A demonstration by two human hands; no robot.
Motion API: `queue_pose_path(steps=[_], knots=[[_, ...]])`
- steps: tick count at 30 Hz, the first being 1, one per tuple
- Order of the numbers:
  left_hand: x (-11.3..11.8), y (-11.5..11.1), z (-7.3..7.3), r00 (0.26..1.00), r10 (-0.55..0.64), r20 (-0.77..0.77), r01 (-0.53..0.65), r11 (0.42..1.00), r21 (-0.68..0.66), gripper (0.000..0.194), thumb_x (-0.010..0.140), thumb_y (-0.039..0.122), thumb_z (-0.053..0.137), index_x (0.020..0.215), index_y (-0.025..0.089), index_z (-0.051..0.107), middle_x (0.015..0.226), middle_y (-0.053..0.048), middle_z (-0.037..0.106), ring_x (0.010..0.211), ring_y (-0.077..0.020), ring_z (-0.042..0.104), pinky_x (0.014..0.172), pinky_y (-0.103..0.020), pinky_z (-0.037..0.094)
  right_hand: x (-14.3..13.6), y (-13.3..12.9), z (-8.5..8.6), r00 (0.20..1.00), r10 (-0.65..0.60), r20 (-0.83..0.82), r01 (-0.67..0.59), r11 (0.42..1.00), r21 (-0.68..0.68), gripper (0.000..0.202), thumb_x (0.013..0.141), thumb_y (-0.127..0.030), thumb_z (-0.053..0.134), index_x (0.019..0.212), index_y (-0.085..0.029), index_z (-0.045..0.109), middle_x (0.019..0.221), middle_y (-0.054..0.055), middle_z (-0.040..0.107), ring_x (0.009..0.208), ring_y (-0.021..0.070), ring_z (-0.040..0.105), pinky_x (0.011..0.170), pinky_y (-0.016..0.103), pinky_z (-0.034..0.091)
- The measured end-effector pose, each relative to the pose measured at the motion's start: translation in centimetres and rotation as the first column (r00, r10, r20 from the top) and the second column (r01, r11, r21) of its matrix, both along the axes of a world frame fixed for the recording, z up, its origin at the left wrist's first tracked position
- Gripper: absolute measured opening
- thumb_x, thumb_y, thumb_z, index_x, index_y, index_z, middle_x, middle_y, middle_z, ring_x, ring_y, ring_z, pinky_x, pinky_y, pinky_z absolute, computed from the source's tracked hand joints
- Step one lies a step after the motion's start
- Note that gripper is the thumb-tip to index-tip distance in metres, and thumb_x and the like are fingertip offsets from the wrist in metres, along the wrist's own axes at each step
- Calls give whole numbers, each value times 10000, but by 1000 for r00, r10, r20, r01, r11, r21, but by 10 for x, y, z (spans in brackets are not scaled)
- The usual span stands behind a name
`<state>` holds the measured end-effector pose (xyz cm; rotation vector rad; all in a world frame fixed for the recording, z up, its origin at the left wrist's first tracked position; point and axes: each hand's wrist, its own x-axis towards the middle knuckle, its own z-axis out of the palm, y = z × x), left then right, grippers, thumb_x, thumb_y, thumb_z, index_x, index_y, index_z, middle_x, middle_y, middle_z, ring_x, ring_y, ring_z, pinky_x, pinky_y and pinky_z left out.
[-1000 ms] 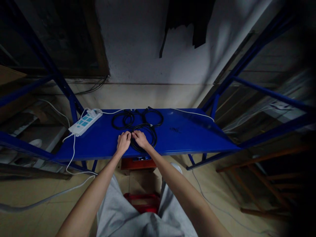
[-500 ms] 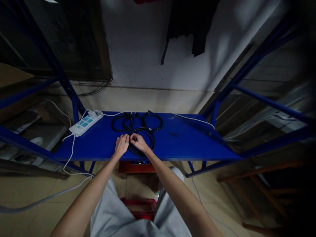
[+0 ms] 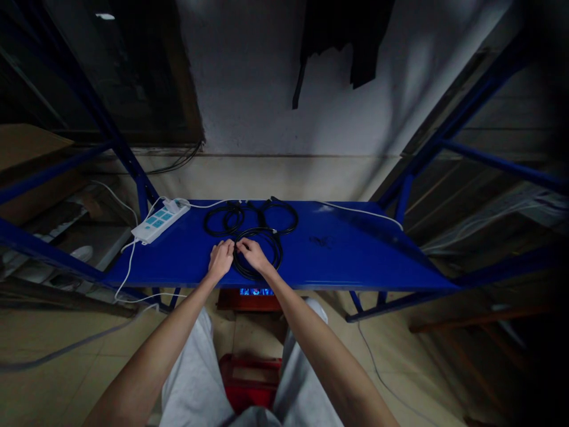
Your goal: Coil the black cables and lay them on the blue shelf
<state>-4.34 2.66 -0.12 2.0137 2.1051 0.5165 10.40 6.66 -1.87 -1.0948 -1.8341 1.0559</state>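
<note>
A coil of thin black cable (image 3: pixel 279 255) lies near the front edge of a blue, flat shelf (image 3: pixel 347 255), a little left of its middle; its loops are roughly round, and a small pale tip shows at the upper right of the ring. Both hands meet at the coil's left side. The left hand (image 3: pixel 221 257) is narrow, back upward, its fingers curled and their tips at the coil's left edge; whether they grip the cable cannot be told. The right hand (image 3: pixel 252 252) reaches across the ring from the front, thumb and fingers drawn close together beside the left fingertips — the hold itself is too small to make out. Behind the coil lie two further loops: a smaller black cable loop (image 3: pixel 207 222) at the rear left and a round black cable loop (image 3: pixel 296 219) at the rear right. At the shelf's left end sits a white plastic power strip with teal socket panels (image 3: pixel 160 222), set aslant, with white cords attached. Below the front edge — between the forearms — a small lit screen (image 3: pixel 256 291) shows blue.
</note>
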Motion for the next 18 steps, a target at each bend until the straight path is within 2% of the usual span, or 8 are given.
queue_pose_path(steps=[5, 11, 18], knots=[[0, -1, 2, 1000, 7, -5, -7, 1000, -8, 318, 1059, 280, 334, 1008, 233, 644, 1039, -77, 698, 986, -235, 640, 897, -337, 426, -3, -2, 0, 993, -6, 117, -1, 998, 59, 286, 964, -413, 551, 783, -210, 643, 701, -7, 610, 673, 148, 517, 672, 249, 355], [-1, 0, -2, 999, 11, 33, -11, 1000, -10, 337, 1061, 312, 325, 1029, 237, 652, 1062, -88, 692, 984, -250, 640, 889, -353, 435, -2, -1, -4, 992, 2, 130, -9, 999, 53, 188, 943, -327, 559, 829, -217, 662, 767, 1, 651, 726, 160, 554, 697, 247, 373], [-2, -2, -2, 997, 1, 71, -1, 1000, 7, 330, 1055, 299, 334, 1022, 231, 656, 1073, -93, 695, 1011, -260, 640, 917, -368, 431, -1, -5, 1, 986, -8, 164, -2, 998, 61, 174, 933, -279, 527, 846, -223, 666, 801, 0, 668, 757, 163, 571, 695, 247, 363]])
